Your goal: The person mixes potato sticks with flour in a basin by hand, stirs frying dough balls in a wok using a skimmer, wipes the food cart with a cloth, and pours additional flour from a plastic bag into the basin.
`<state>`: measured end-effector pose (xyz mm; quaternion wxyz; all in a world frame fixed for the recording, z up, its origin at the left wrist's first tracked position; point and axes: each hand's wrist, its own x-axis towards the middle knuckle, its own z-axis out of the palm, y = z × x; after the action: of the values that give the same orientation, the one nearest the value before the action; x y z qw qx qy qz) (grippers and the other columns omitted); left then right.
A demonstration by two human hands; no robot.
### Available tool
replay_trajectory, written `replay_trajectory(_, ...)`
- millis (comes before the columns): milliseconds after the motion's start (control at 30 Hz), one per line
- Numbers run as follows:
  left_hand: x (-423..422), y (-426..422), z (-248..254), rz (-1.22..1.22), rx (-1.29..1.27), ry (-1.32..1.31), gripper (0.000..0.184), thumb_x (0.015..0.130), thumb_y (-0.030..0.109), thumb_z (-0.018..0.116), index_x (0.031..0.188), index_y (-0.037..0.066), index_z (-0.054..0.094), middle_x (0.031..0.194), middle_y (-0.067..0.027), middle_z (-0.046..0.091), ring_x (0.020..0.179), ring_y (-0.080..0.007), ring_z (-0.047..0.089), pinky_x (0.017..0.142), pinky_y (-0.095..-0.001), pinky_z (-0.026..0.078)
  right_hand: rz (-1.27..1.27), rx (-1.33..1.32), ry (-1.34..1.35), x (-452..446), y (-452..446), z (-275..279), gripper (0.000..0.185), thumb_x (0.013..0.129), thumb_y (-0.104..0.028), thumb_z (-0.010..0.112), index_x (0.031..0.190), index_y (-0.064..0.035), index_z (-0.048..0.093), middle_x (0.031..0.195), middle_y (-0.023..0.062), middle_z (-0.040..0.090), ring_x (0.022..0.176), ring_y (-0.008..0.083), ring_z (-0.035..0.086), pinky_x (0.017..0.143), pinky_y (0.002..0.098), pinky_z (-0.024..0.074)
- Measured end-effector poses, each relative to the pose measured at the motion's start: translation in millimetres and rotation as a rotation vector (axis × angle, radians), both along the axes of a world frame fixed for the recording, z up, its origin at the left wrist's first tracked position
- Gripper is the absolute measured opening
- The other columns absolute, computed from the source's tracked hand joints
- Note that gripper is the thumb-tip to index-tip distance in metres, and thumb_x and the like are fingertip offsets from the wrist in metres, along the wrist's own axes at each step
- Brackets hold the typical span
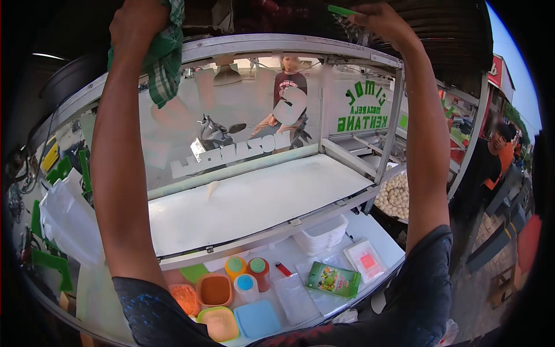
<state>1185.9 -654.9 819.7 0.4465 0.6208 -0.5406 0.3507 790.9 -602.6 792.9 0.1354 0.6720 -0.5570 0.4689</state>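
Observation:
My left hand (137, 24) is raised at the top left, closed on a green checked cloth (165, 78) that hangs down in front of the cart's glass. My right hand (383, 24) is lifted at the top right, above the cart's upper frame. Its fingers are bent around a green-handled object (342, 10), whose kind I cannot make out against the dark roof. Between my arms stands the glass-fronted food cart (248, 41), with a white shelf (260, 196) inside.
Below the shelf are squeeze bottles (258, 273), sauce tubs (215, 290), a blue-lidded box (257, 319), stacked white trays (321, 234) and a green packet (333, 280). A pan of round pale balls (393, 196) stands right. Beyond the glass, a person (289, 87) is by a motorbike (219, 134).

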Motion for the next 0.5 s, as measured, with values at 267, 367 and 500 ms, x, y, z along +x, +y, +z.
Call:
replay_trajectory(267, -96, -5, -3, -0.092, 0.141, -0.156, 0.045, 0.081, 0.032, 0.055, 0.118, 0.009, 0.063, 0.121, -0.0218, 0.061, 0.114, -0.0418, 0.057, 0.095, -0.0486, 0.046, 0.204, -0.296, -0.151, -74, 151, -138, 0.042, 0.087, -0.024, 0.071, 0.123, -0.0041, 0.063, 0.099, 0.0009, 0.068, 0.091, 0.0052, 0.058, 0.084, 0.0201, 0.0442)
replay_trajectory(367, -103, -27, -10, -0.056, 0.172, -0.202, 0.053, 0.080, 0.041, 0.056, 0.123, 0.010, 0.059, 0.123, -0.0215, 0.060, 0.117, -0.0400, 0.056, 0.095, -0.0500, 0.045, 0.283, -0.223, -0.348, -76, 200, -199, 0.044, 0.086, -0.018, 0.071, 0.124, 0.0004, 0.060, 0.104, 0.0029, 0.066, 0.092, 0.0041, 0.056, 0.082, 0.0186, 0.0439)
replay_trajectory(500, -105, 19, -68, -0.539, 0.037, -0.166, 0.048, 0.086, 0.035, 0.054, 0.125, 0.007, 0.059, 0.119, -0.0161, 0.063, 0.104, -0.0266, 0.062, 0.087, -0.0385, 0.047, 0.266, -0.053, -0.612, -78, 247, -266, 0.048, 0.084, -0.017, 0.072, 0.125, 0.0047, 0.058, 0.107, 0.0042, 0.065, 0.096, 0.0085, 0.057, 0.087, 0.0220, 0.0430)
